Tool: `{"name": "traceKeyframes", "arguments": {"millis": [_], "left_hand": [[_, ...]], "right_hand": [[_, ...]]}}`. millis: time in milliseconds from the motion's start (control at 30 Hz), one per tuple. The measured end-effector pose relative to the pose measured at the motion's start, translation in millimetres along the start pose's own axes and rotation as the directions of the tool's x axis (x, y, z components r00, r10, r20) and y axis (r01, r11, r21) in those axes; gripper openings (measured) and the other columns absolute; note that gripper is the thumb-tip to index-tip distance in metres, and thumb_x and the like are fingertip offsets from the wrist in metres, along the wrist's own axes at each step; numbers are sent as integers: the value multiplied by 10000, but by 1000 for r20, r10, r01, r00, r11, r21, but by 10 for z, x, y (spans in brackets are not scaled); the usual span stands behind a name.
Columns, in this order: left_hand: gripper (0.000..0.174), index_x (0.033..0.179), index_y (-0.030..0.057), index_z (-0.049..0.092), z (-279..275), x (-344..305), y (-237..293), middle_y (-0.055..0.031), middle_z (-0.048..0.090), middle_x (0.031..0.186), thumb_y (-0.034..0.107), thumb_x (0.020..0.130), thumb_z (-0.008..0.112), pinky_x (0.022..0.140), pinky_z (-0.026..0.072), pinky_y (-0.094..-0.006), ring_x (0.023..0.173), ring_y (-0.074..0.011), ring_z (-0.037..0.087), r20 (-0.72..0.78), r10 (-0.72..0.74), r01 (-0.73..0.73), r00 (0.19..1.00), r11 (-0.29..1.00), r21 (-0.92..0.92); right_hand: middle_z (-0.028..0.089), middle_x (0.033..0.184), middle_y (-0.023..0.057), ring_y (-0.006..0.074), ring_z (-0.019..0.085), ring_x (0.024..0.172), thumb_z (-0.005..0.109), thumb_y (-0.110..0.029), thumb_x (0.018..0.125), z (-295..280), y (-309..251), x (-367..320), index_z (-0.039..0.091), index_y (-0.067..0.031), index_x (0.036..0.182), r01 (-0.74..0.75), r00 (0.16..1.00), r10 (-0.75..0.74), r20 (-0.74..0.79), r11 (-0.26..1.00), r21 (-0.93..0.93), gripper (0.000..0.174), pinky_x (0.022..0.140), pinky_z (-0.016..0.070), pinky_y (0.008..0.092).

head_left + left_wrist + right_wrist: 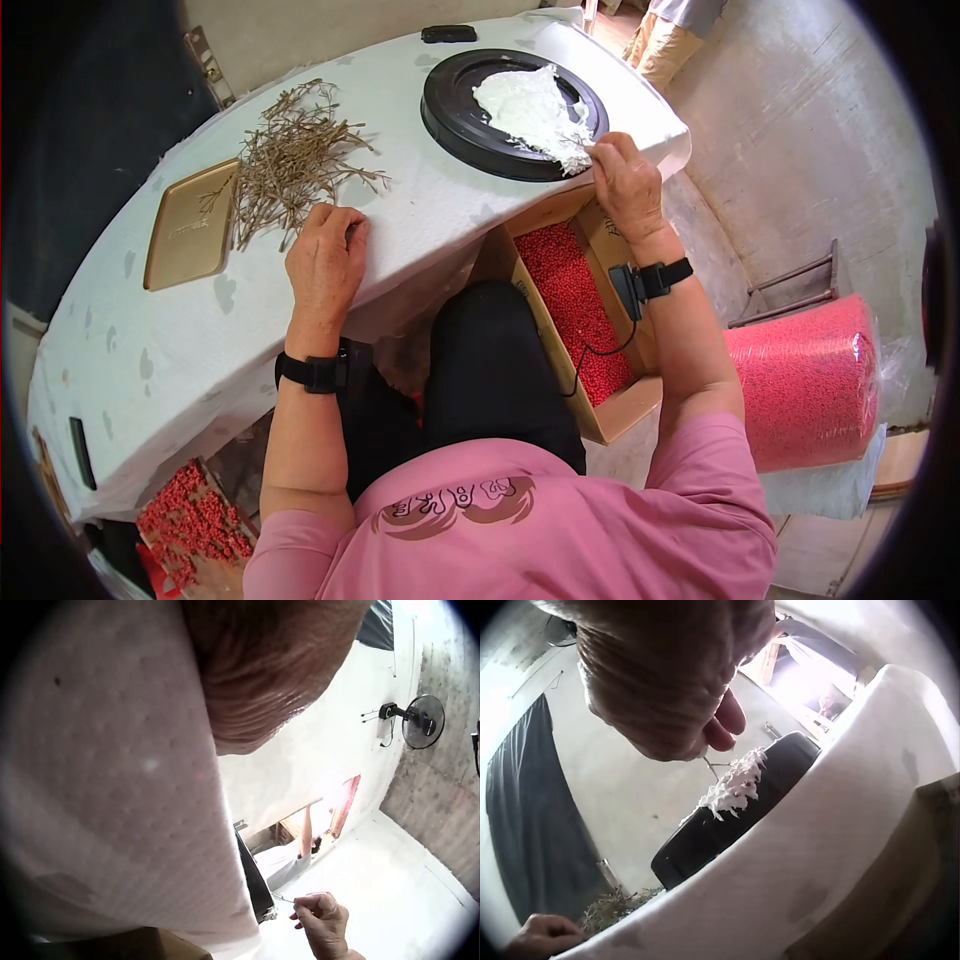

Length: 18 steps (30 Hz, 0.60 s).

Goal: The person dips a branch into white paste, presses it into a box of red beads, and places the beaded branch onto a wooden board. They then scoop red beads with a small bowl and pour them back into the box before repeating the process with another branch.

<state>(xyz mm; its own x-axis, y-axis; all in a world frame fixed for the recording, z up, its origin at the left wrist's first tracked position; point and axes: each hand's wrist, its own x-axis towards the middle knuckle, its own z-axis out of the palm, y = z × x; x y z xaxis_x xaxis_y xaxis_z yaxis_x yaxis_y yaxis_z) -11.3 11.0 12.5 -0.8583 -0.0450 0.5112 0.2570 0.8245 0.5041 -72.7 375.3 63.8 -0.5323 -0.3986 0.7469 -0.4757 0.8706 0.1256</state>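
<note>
right hand (625, 185) pinches a thin twig (720, 766), tip in white paste (530, 105) on the black tray (450, 110). it looks light and brittle, so grip gently near its top. left hand (325, 260) loosely curled, empty, beside twig pile (295, 160).

twig (718, 764): top hidden in right hand (667, 682) (thin, blurred) | bead box (625, 412): part-hidden

Twig (718, 766) in fingers (726, 716) over white paste (731, 791)

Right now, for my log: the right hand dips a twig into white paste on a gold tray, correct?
No: the head view shows the white paste on a black tray, not gold; the right hand does dip a twig there.
</note>
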Motion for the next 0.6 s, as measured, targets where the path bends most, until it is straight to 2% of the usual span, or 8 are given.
{"name": "traceKeyframes", "arguments": {"millis": [100, 300, 400, 500, 533, 567, 600], "left_hand": [[67, 897, 97, 680, 21, -4, -28, -58, 623, 875, 149, 861, 700, 645, 494, -374, 737, -272, 640, -19, 30, -30, 999, 1000, -3], [69, 889, 102, 670, 32, -18, -48, -54, 618, 872, 155, 859, 701, 631, 491, -387, 724, -277, 636, -33, 51, -51, 998, 999, 1], [68, 892, 103, 671, 33, -10, -53, -55, 617, 872, 153, 857, 700, 632, 493, -387, 728, -279, 637, -35, 56, -55, 998, 998, 18], [60, 899, 109, 675, 43, -6, -40, -57, 623, 884, 143, 855, 698, 641, 499, -391, 741, -281, 643, -39, 49, -49, 998, 999, 22], [58, 902, 112, 677, 41, -6, -38, -58, 626, 890, 138, 855, 697, 645, 502, -392, 746, -281, 645, -46, 45, -44, 998, 999, 25], [58, 905, 114, 678, 42, -16, -11, -61, 629, 892, 131, 853, 699, 648, 505, -392, 753, -282, 648, -94, 57, -54, 994, 998, 32], [60, 908, 117, 680, 59, -21, 56, -63, 632, 894, 123, 851, 700, 651, 507, -392, 760, -282, 651, -141, 71, -66, 987, 997, 41]], "right_hand": [[612, 923, 83, 306, 654, 707, 635, -30, 856, -132, -4, -123, 633, -74, 897, 63, 994, -64, 90, 998, 16, 60, 618, 544, 393], [619, 934, 76, 299, 654, 724, 635, -18, 851, -349, -13, -249, 644, -72, 919, 35, 994, -37, 107, 999, 24, 87, 630, 542, 391], [632, 933, 81, 294, 654, 730, 660, 0, 832, -459, -33, -134, 663, -72, 939, 11, 999, -11, -51, 1000, 15, 130, 634, 541, 382], [636, 931, 111, 301, 648, 717, 684, 16, 808, -487, -39, 85, 672, -72, 938, -53, 959, 60, -276, 998, 32, 158, 605, 529, 368], [665, 888, 104, 247, 654, 669, 693, -5, 849, -390, 40, 116, 680, -40, 944, -81, 934, 100, -343, 994, 71, 102, 550, 523, 323], [672, 879, 97, 223, 655, 667, 691, -13, 864, -308, 49, 121, 682, -26, 955, -274, 877, 395, -273, 879, 390, 93, 542, 523, 308], [679, 871, 89, 200, 656, 665, 690, -20, 878, -223, 23, 132, 684, -11, 967, -425, 767, 632, -110, 628, 652, 89, 534, 522, 292]]}}
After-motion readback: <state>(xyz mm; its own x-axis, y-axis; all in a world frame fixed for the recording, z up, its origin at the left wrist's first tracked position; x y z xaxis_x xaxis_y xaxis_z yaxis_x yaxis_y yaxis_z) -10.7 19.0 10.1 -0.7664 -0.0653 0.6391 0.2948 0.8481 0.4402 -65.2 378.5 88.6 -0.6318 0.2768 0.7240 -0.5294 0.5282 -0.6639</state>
